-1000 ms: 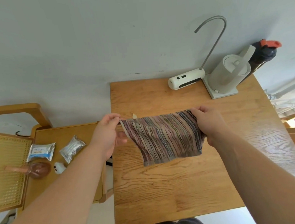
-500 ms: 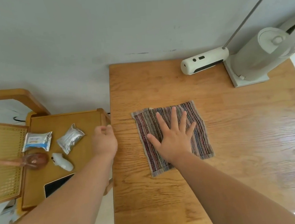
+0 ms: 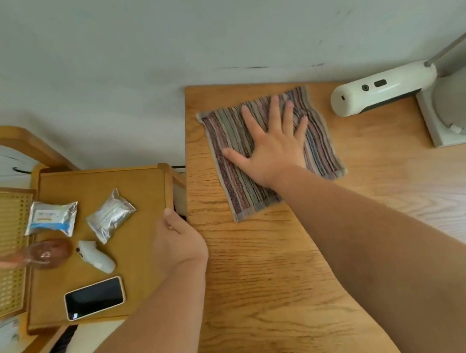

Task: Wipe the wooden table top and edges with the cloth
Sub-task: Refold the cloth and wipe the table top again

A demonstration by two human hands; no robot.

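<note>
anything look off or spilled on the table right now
Nothing stands out. The striped cloth lies flat near the wooden table's far left corner under the spread right hand. No spill or damage shows. The left hand rests at the table's left edge.

Multicoloured striped cloth (image 3: 233,159) on grained honey-brown wooden table (image 3: 275,270).

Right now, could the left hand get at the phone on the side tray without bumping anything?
Probably yes. The left hand rests at the side tray's right rim, and the phone lies just below and left of it. Bare tray lies between; the small white device sits farther left, off the path.
</note>
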